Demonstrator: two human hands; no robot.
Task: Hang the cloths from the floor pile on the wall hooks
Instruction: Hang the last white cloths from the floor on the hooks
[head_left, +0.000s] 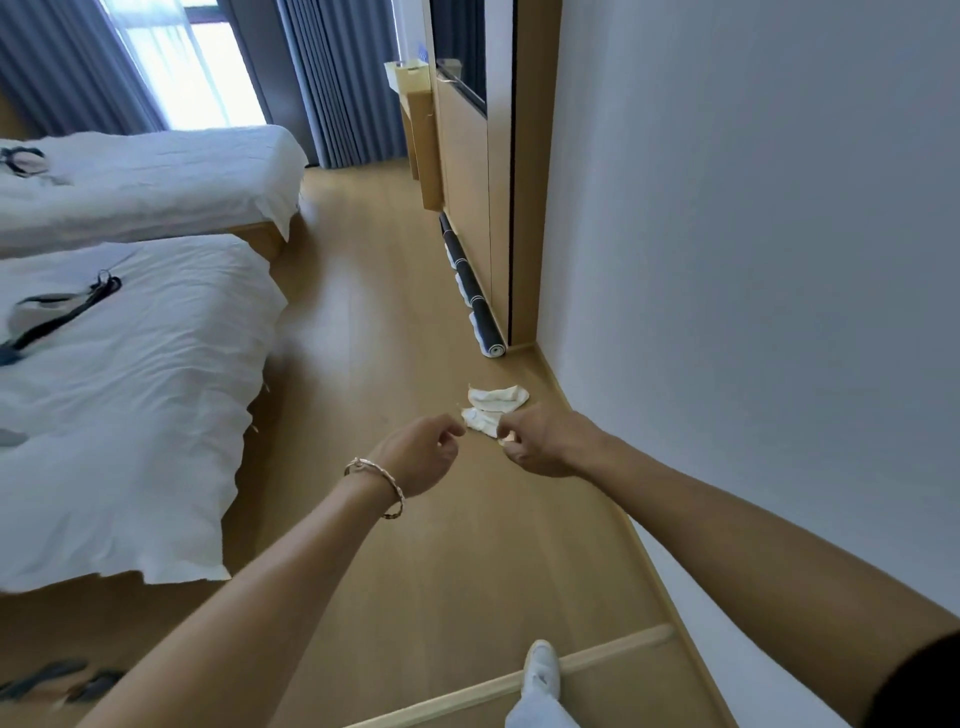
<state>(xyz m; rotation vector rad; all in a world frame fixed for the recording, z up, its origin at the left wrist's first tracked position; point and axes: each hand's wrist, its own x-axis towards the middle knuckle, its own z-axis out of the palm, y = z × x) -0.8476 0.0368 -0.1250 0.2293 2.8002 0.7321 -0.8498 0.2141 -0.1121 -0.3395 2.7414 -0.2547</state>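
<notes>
White wall (753, 260) on the right; wooden floor (374, 312) beside two white beds (130, 374). Rolled dark mat (475, 296) along the floor's wall edge. Small pile of white cloths (496, 401) on the floor near that edge, this side of the mat. Left hand (421, 457) and right hand (545, 441) meet over the pile's near side; fingers curled, cannot tell if pinching cloth. Bracelet (376, 483) on left wrist.

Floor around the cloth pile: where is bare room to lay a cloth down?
The widest bare floor lies between the near bed and the rolled mat. Another bare patch runs from the cloth pile back to the wooden strip, beside the wall. It is crowded at the floor's right edge, where pile and mat lie.
</notes>
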